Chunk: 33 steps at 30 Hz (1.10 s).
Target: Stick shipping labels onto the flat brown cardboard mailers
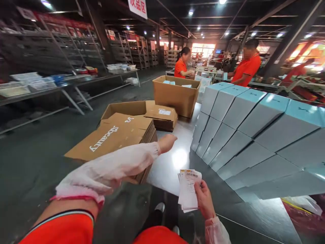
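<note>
Widest of all, the shiny grey tabletop (175,135) runs from the lower middle of the frame up toward the centre, glare bouncing off it. On its right side sits a big block of grey boxes with pale teal tops (254,135), stacked in rows and filling the right half of the frame. Over on the far left, long metal shelving racks (50,51) line the wall.

Left of centre lies the stack of flattened cartons (114,135), brown, white lettering on the top sheet. Behind it, at upper centre, an open brown carton (175,95) stands upright with pale items inside. In front of that carton is a smaller pile of flat cardboard (162,117) with a white label on top.

Two people in orange shirts (247,66) work at benches in the upper centre and upper right, well apart from this tabletop.

Now the hands. The left hand (166,142), sleeve-covered to the wrist, reaches across to the right edge of the flattened cartons. Fingers curled or open? Can't tell from here. The right hand (204,200), bottom centre, pinches a bundle of paper slips (188,189), barcode showing on the top one, held upright above the near edge of the tabletop.
</note>
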Tool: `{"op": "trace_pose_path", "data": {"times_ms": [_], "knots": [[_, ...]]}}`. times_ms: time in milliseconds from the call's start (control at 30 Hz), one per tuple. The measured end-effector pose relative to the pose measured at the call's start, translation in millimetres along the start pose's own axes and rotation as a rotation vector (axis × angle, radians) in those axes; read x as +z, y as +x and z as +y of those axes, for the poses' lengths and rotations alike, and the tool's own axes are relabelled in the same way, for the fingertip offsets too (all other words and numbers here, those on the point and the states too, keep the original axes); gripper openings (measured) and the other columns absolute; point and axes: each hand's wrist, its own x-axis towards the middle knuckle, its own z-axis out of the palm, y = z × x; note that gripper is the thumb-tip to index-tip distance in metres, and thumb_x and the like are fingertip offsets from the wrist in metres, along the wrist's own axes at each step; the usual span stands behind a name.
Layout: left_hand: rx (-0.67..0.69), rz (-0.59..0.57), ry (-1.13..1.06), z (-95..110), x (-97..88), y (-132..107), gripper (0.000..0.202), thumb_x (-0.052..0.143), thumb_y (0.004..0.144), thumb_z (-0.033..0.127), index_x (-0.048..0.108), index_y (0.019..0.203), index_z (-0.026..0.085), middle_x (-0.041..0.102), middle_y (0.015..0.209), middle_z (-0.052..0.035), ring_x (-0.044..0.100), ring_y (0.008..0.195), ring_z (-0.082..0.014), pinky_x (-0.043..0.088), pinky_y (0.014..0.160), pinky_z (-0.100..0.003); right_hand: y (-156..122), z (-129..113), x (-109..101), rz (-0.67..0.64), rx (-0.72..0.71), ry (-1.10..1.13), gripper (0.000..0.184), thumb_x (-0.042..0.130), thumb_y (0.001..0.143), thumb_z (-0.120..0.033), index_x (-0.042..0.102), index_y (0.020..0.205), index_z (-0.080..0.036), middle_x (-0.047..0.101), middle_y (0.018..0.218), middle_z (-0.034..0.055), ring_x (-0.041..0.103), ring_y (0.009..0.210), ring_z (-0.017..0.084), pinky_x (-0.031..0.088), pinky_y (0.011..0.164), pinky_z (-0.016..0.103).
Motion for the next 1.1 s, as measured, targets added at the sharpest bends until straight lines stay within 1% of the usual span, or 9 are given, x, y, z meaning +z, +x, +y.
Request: {"op": "trace_pose_path", "data": {"times_ms": [133, 333, 467, 567, 667, 800, 933, 1000, 1100], "knots": [[-0.074, 0.063, -0.043, -7, 16.0, -25, 0.038, 0.046, 0.076, 0.001, 0.065, 0.108, 0.008, 0.060, 0.120, -0.0191, 0.056, 0.111, -0.0268, 0.040, 0.098, -0.040, -11, 6, -7, -0.073, 0.045, -0.023, 0.047, 0.072, 0.064, -0.055, 0.051, 0.091, -0.023, 0.070, 0.077, 0.0019, 0.066, 0.068, 0.024, 0.051, 0.054, 0.033], [-0.116, -0.058, -0.314, 16, 79.7, -95, 0.026, 0.056, 0.083, 0.030, 0.070, 0.098, 0.014, 0.073, 0.092, -0.0056, 0.065, 0.081, -0.0144, 0.050, 0.074, -0.023, -29, 11, 2, -0.067, -0.013, -0.100, 0.044, 0.076, 0.059, -0.053, 0.058, 0.082, -0.020, 0.067, 0.069, 0.0006, 0.059, 0.059, 0.017, 0.047, 0.054, 0.028], [-0.174, -0.002, -0.634, 23, 106.8, -123, 0.021, 0.067, 0.074, 0.031, 0.073, 0.082, 0.012, 0.071, 0.082, -0.0057, 0.063, 0.079, -0.0157, 0.049, 0.072, -0.024, -38, 13, 17, -0.112, -0.025, -0.152, 0.038, 0.077, 0.060, -0.048, 0.061, 0.075, -0.018, 0.064, 0.068, 0.0003, 0.056, 0.060, 0.015, 0.045, 0.056, 0.025], [-0.159, 0.145, -0.706, 18, 105.9, -145, 0.013, 0.068, 0.073, 0.026, 0.074, 0.073, 0.015, 0.067, 0.087, -0.0072, 0.061, 0.086, -0.0176, 0.048, 0.079, -0.028, -44, 19, 27, -0.182, 0.023, -0.143, 0.039, 0.076, 0.063, -0.046, 0.062, 0.087, -0.019, 0.068, 0.080, 0.0029, 0.059, 0.069, 0.017, 0.047, 0.064, 0.027], [-0.005, 0.285, -0.552, 11, 92.6, -180, 0.013, 0.063, 0.077, 0.027, 0.075, 0.076, 0.022, 0.062, 0.094, -0.0077, 0.055, 0.094, -0.0197, 0.044, 0.087, -0.034, -52, 31, 39, -0.225, 0.059, -0.131, 0.042, 0.079, 0.058, -0.040, 0.064, 0.092, -0.020, 0.069, 0.087, 0.0041, 0.061, 0.077, 0.020, 0.048, 0.071, 0.030], [0.175, 0.178, -0.571, -7, 81.3, -232, 0.019, 0.063, 0.077, 0.036, 0.072, 0.067, 0.022, 0.060, 0.089, -0.0069, 0.053, 0.091, -0.0200, 0.043, 0.085, -0.035, -62, 55, 75, -0.154, 0.058, -0.100, 0.029, 0.081, 0.048, -0.028, 0.065, 0.071, -0.020, 0.068, 0.072, 0.0014, 0.061, 0.069, 0.020, 0.048, 0.065, 0.031], [-0.358, 0.189, -0.872, -57, 90.5, -268, 0.023, 0.069, 0.068, 0.031, 0.054, 0.059, 0.017, 0.057, 0.075, -0.0026, 0.055, 0.076, -0.0162, 0.045, 0.071, -0.030, -75, 88, 135, -0.056, -0.128, -0.193, 0.009, 0.073, 0.054, -0.027, 0.068, 0.058, -0.021, 0.069, 0.084, 0.0054, 0.063, 0.083, 0.025, 0.051, 0.073, 0.036], [-0.606, 0.071, -1.122, -91, 95.0, -284, 0.035, 0.080, 0.052, 0.028, 0.052, 0.070, 0.017, 0.060, 0.075, -0.0011, 0.057, 0.071, -0.0155, 0.046, 0.065, -0.028, -84, 110, 168, -0.032, -0.209, -0.290, 0.004, 0.069, 0.057, -0.024, 0.072, 0.060, -0.024, 0.069, 0.090, 0.0053, 0.063, 0.088, 0.027, 0.051, 0.078, 0.039], [-0.770, -0.147, -1.408, -140, 93.3, -317, 0.051, 0.084, 0.039, 0.032, 0.055, 0.077, 0.015, 0.065, 0.074, -0.0026, 0.060, 0.066, -0.0153, 0.045, 0.061, -0.026, -98, 146, 213, 0.013, -0.233, -0.375, 0.026, 0.066, 0.056, -0.020, 0.075, 0.073, -0.036, 0.070, 0.095, 0.0003, 0.063, 0.092, 0.028, 0.051, 0.082, 0.043]]}}
